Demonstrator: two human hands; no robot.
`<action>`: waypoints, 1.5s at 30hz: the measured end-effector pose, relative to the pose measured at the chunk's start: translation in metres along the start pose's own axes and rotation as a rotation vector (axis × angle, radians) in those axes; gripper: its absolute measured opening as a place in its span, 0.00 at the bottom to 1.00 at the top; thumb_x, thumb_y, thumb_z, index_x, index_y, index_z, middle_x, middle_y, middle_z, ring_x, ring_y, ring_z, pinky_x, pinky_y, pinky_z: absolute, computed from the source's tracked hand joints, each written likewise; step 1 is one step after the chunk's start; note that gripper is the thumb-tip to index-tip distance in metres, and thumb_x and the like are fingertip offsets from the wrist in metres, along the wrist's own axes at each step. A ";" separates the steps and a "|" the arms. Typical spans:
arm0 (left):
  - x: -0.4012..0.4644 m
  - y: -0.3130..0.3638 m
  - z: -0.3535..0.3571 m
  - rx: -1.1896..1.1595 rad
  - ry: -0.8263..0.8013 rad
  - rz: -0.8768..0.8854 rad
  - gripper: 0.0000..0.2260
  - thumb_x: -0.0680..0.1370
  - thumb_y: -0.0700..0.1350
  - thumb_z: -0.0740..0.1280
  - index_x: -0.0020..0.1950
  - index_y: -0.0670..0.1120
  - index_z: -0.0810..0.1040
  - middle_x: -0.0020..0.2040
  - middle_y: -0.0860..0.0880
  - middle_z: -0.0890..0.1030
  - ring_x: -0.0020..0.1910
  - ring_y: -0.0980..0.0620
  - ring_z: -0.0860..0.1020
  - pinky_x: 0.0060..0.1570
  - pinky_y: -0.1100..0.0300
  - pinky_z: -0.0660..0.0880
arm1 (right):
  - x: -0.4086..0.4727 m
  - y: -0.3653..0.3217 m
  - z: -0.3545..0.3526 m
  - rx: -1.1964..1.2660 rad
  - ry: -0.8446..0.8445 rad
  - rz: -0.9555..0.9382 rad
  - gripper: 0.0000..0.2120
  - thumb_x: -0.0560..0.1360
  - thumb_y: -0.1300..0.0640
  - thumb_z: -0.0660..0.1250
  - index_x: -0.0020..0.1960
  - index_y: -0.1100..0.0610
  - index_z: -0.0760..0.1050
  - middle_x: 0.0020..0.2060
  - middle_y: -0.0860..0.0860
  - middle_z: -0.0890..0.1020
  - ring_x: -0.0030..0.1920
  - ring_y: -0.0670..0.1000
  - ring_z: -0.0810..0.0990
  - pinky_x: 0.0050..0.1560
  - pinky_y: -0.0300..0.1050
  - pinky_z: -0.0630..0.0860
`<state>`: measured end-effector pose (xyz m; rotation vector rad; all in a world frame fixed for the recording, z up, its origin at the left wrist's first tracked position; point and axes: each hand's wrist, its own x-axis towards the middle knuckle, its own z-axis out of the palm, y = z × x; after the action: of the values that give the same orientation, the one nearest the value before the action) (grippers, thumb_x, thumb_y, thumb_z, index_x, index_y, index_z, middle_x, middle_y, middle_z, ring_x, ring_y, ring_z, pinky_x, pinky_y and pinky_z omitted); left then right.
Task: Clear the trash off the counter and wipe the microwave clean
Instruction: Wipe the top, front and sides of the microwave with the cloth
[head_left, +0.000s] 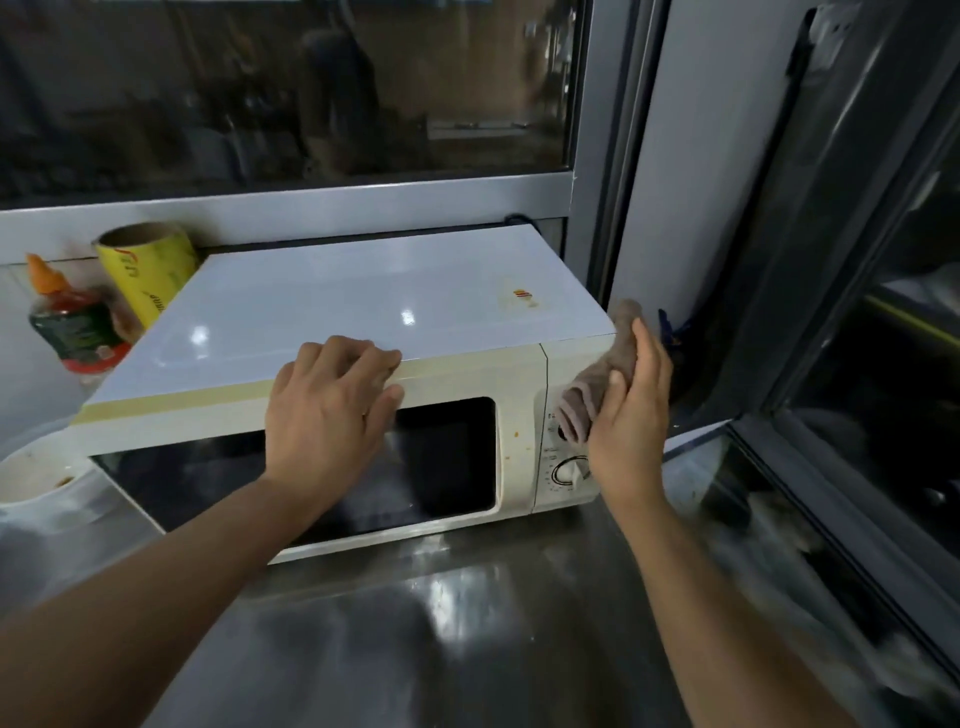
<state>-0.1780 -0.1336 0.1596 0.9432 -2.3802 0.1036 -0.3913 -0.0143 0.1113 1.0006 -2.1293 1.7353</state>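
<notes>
So the microwave (363, 332) sits on a shiny steel counter (441, 623), pushed back against a window frame (291, 200) with dark glass above it; it's a white box with a glossy top that catches a couple of ceiling light glints, and there's a small orange-yellow stain patch (524, 298) near the back right of the top; the front edge looks yellowed, the door window (322, 473) is black, and there are little orange splatters on the strip between the door and the control panel; a round dial (570, 472) shows low on that panel. The left hand (332, 410) lies flat over the top front edge, fingers together and curled onto the top, thumb down on the door side; the right hand (631, 410) is pressing a brownish-pink cloth (602, 379) against the right front corner and upper panel, fingers straight and close together, cloth bunched under the palm. Left of the microwave there's a yellow roll (148, 270), a bottle with an orange cap (67, 322) and a white bowl (41, 478) with some residue in it; the right side is a dark window frame and glass, pretty blurry.
</notes>
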 end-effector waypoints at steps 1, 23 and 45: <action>0.000 -0.001 0.001 0.010 0.004 0.008 0.21 0.76 0.54 0.53 0.59 0.46 0.79 0.55 0.43 0.78 0.51 0.39 0.74 0.48 0.49 0.71 | -0.004 0.000 0.003 0.020 0.014 0.054 0.25 0.80 0.63 0.54 0.75 0.49 0.56 0.73 0.49 0.61 0.70 0.45 0.63 0.65 0.27 0.61; -0.001 -0.017 0.026 0.006 0.188 0.120 0.11 0.78 0.48 0.64 0.58 0.48 0.78 0.54 0.43 0.78 0.51 0.39 0.75 0.46 0.49 0.67 | -0.056 -0.057 0.031 -0.076 0.333 0.088 0.09 0.76 0.63 0.65 0.55 0.63 0.75 0.62 0.54 0.78 0.59 0.51 0.76 0.55 0.21 0.62; -0.002 -0.026 0.034 0.063 0.258 0.229 0.13 0.77 0.45 0.64 0.60 0.45 0.75 0.54 0.39 0.77 0.49 0.37 0.74 0.46 0.46 0.67 | -0.146 0.017 0.130 -0.143 0.463 0.134 0.22 0.72 0.69 0.67 0.57 0.55 0.59 0.62 0.67 0.66 0.65 0.64 0.67 0.62 0.61 0.70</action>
<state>-0.1765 -0.1608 0.1265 0.6379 -2.2443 0.3680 -0.2610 -0.0801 -0.0197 0.3762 -2.0104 1.6430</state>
